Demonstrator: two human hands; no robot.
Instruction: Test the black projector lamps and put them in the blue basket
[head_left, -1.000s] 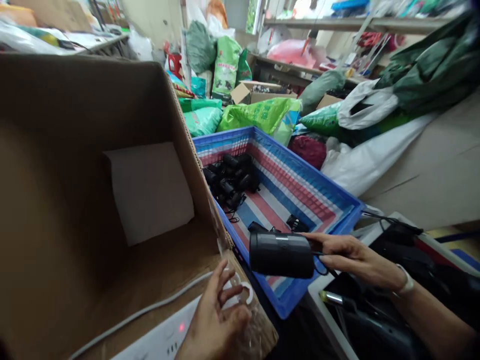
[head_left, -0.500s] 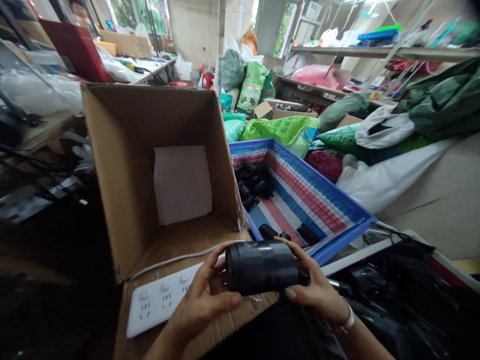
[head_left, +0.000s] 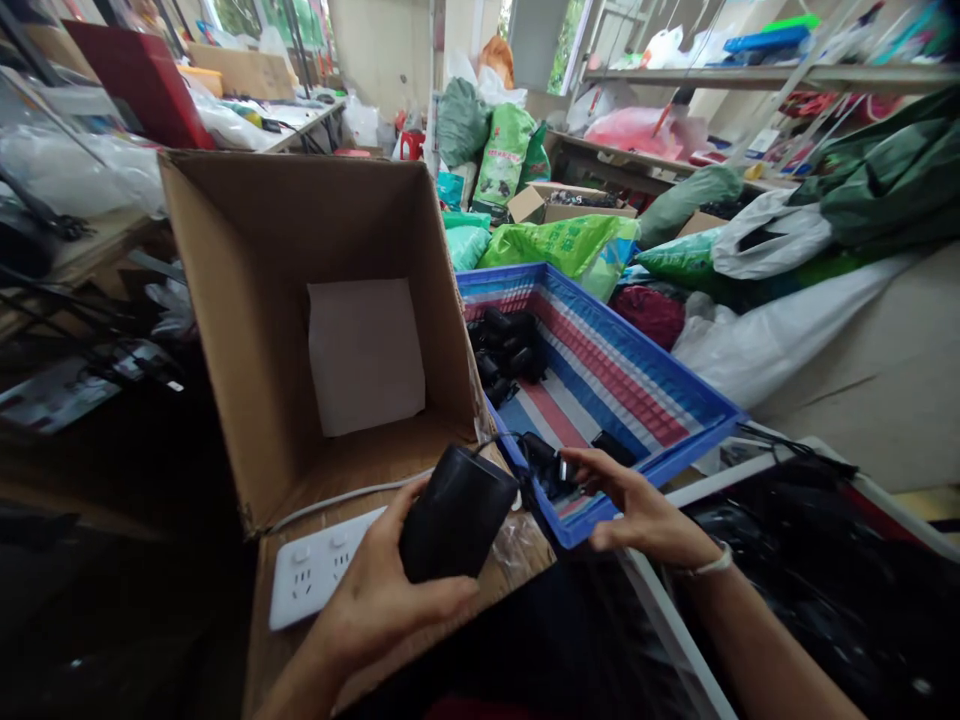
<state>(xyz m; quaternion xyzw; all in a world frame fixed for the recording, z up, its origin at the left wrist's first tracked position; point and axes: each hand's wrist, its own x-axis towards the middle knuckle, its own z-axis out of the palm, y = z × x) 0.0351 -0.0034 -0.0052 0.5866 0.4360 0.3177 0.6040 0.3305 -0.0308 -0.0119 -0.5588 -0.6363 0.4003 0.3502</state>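
Note:
My left hand [head_left: 390, 580] is closed around a black cylindrical device [head_left: 459, 515], tilted above the wooden surface. A thin dark cord [head_left: 496, 437] runs from its upper end toward the blue basket. My right hand [head_left: 637, 515] is apart from the device, over the near corner of the basket, its thumb and fingers spread. Close to its fingertips is a small shiny piece [head_left: 563, 467], perhaps the end of a cord; whether the fingers touch it I cannot tell. Dark items [head_left: 538, 455] lie in the basket just beyond.
An open cardboard box [head_left: 210, 350] stands on its side at the left. A white power strip [head_left: 319, 565] and a grey cable [head_left: 337, 498] lie before it. The blue basket [head_left: 675, 400] has a striped lining and several black pieces [head_left: 506, 345]. Black items [head_left: 810, 570] fill a container at right.
My right hand has let go of the black device and moved up toward the basket. My left hand has tipped the device more upright, and its cord now shows.

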